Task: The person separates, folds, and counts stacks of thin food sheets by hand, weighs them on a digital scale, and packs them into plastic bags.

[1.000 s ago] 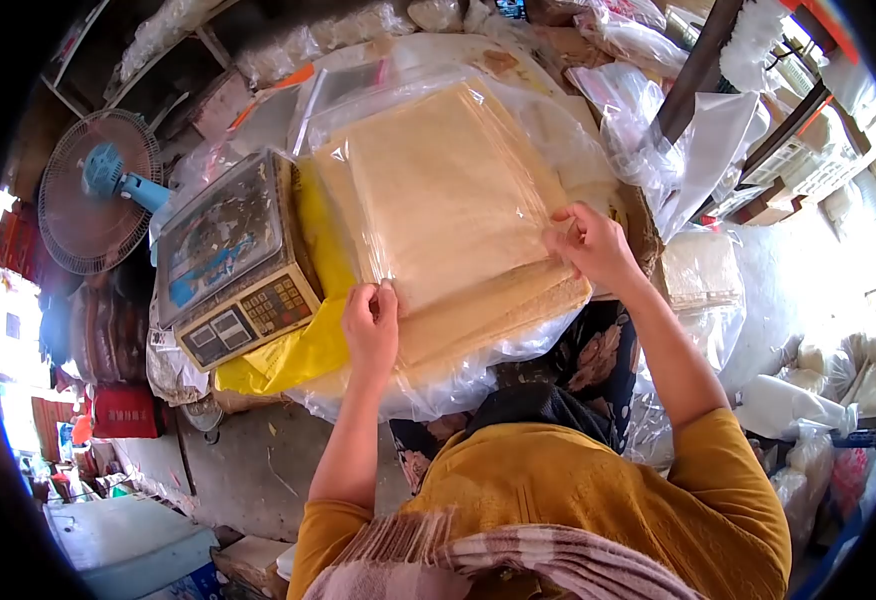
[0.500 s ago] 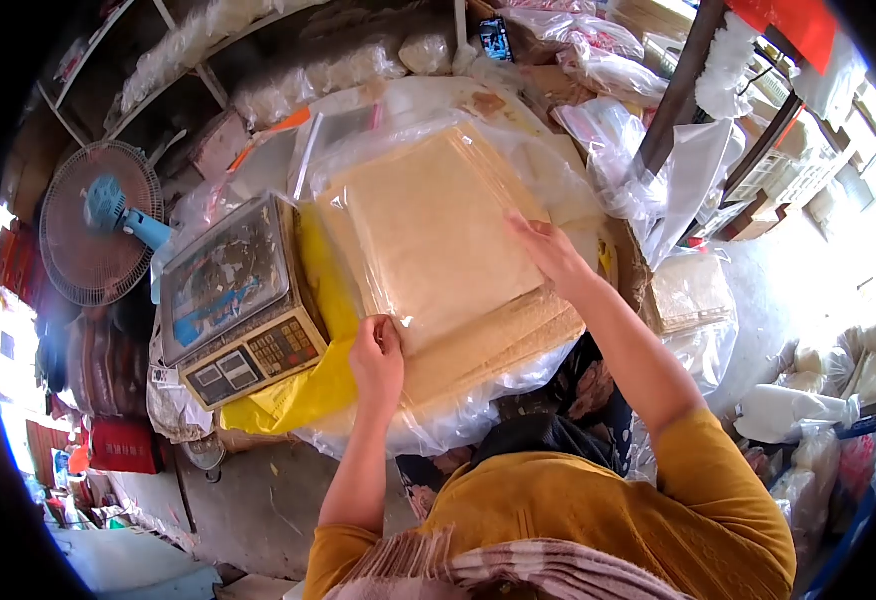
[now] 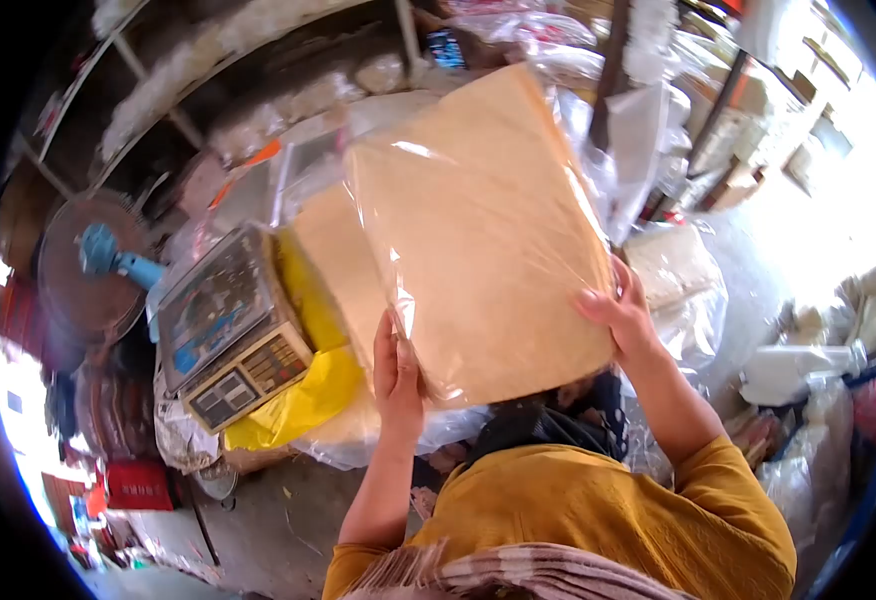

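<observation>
Between my two hands is a large packet of brown paper in a clear plastic sleeve (image 3: 478, 250), lifted and tilted up off the table. My left hand (image 3: 396, 370) is closed on its lower left edge. The right edge is gripped by my right hand (image 3: 622, 312), thumb on the front face and fingers behind. Under and to the left of the packet lies more brown paper (image 3: 333, 240) on the table. Beside it stands a digital weighing scale (image 3: 228, 325) with a keypad, a yellow plastic bag (image 3: 308, 410) tucked along its side.
A fan with a blue hub (image 3: 98, 250) stands at the far left. Shelves (image 3: 188, 100) with wrapped bundles run along the back. A plastic-wrapped stack (image 3: 666, 262) sits to the right, and a white plastic jug-like container (image 3: 793, 375) lies lower right. A red box (image 3: 138, 485) rests at lower left.
The sleeved packet has come up off the stack, toward me and right. My right hand has moved from its face to its right edge; my left hand has risen with it.
</observation>
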The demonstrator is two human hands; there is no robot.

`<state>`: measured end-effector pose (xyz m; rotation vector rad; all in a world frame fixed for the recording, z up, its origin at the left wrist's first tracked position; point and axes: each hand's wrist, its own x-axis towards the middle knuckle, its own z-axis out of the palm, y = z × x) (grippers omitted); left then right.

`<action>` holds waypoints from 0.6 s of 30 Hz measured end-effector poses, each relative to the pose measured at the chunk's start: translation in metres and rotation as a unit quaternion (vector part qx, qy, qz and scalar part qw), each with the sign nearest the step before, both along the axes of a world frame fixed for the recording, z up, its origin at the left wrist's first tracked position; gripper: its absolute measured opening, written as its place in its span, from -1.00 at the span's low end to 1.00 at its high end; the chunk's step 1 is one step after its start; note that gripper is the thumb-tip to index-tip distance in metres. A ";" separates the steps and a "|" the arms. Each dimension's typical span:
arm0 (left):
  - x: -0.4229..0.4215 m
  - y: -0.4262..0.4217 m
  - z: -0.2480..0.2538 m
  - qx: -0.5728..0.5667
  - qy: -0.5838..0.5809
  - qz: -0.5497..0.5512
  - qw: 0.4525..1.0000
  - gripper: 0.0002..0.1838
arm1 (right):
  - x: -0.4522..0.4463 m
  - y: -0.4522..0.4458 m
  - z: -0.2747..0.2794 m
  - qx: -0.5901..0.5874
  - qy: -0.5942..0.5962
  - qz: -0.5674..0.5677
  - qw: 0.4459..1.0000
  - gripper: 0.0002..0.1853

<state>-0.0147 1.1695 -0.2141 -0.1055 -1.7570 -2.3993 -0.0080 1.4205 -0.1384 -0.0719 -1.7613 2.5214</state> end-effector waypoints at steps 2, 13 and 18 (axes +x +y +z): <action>0.007 0.042 0.014 0.139 -0.018 -0.065 0.988 -0.57 | 0.041 0.039 -0.030 -0.040 -0.014 -0.022 0.999 -0.19; 0.019 0.136 -0.045 -0.166 -0.090 -0.397 0.898 -0.38 | 0.174 0.226 -0.205 -0.134 -0.078 -0.302 0.941 -0.42; 0.031 0.101 -0.052 -0.204 -0.155 -0.365 0.895 -0.47 | 0.103 0.293 -0.242 -0.163 -0.054 -0.345 0.923 -0.55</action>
